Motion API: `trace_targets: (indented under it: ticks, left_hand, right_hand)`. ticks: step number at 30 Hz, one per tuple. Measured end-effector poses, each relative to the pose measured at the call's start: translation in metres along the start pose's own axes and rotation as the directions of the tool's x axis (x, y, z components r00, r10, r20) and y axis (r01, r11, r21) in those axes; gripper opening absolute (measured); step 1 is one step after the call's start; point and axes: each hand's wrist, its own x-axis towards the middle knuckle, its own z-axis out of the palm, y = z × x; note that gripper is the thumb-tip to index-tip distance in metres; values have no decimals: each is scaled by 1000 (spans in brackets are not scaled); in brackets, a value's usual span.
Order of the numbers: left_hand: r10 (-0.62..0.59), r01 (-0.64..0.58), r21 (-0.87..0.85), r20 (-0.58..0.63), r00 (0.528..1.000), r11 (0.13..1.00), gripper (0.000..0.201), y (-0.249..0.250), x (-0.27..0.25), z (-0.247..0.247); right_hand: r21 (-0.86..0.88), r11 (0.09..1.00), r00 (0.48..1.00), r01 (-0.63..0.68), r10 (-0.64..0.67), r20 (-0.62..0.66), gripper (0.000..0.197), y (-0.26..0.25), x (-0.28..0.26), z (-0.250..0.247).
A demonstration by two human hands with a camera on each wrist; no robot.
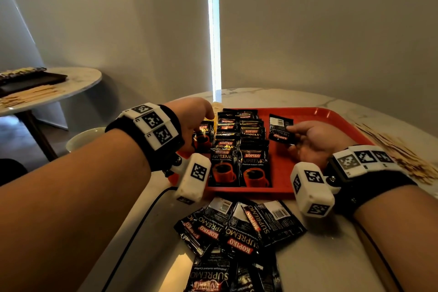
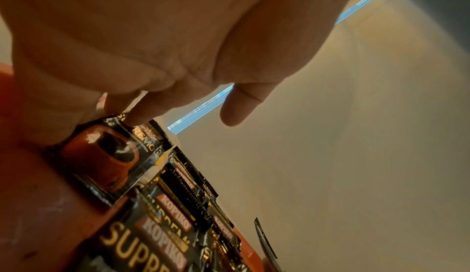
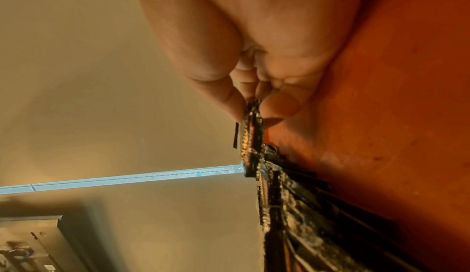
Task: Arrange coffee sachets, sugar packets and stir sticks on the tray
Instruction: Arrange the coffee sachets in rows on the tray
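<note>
From my feed the red tray [image 1: 308,114] sits on the marble table [image 1: 331,256], with two neat overlapping columns of coffee sachets [image 1: 239,149] already laid on it. My left hand [image 1: 193,118] has its fingers [image 2: 142,113] down on a lone sachet [image 1: 202,136] at the tray's left side, thumb sticking out free, so touching rather than gripping as far as I can see. My right hand [image 1: 312,136] pinches another sachet [image 1: 279,128], back side up, just above the tray. Loose pile of sachets [image 1: 239,227] lies on the table nearer me, stir sticks [image 1: 398,152] off to the right.
</note>
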Motion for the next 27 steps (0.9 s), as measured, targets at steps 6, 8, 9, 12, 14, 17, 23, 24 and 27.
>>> trace_targets:
  ticks: [6, 8, 9, 12, 14, 17, 23, 24, 27]
  left_hand:
    - [34, -34, 20, -27, 999, 999, 54, -2, 0, 0]
    - [32, -32, 6, -27, 999, 999, 49, -1, -1, -1]
    - [29, -29, 4, -24, 999, 1000, 45, -1, -2, -1]
    - [29, -29, 14, -16, 999, 999, 43, -1, -6, -1]
    - [48, -48, 13, -16, 999, 999, 60, -1, -12, -2]
    - [120, -120, 11, -56, 991, 993, 68, 2, -21, -1]
    - [255, -256, -46, -31, 966, 965, 18, 8, -33, 6]
    - [262, -261, -66, 8, 965, 963, 14, 9, -36, 10]
    - [290, -280, -103, 92, 953, 954, 12, 7, -40, 21]
  right_hand:
    - [-5, 1000, 1000, -3, 3, -10, 25, 0, 2, -1]
    - [-8, 1000, 1000, -2, 1, -17, 25, 0, 2, -1]
    - [-9, 1000, 1000, -1, 1, -17, 25, 0, 1, -1]
    - [3, 1000, 1000, -2, 2, -5, 23, 0, -1, -1]
    - [-1, 1000, 1000, 7, -7, -11, 20, -1, -1, -1]
    - [-6, 1000, 999, 22, -22, -32, 12, -1, 1, 0]
    - [18, 996, 996, 84, -84, -18, 9, -6, -3, 6]
    - [32, 995, 996, 93, -93, -6, 9, -8, -5, 7]
    - [85, 984, 984, 156, -163, 78, 7, -13, -13, 16]
